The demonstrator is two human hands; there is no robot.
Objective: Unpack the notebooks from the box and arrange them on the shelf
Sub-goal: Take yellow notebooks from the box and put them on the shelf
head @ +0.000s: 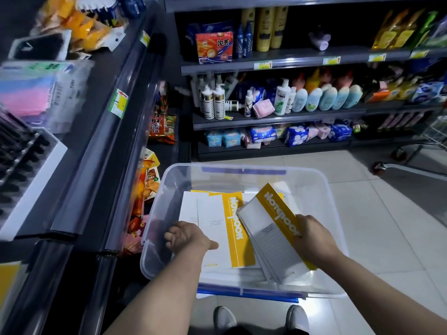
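Notebooks gripped by right hand, fingertips hidden; left hand in box, grasp unclear

- Pale tiled floor: a clear plastic box stands on it, with a wheeled metal cart at the right.
- Dark metal shelves ahead: tall yellow bottles, a red snack carton, white pump bottles, pale blue bottles and blue-and-white soft packs.
- Dark left shelf: pink and blue cloth packs.
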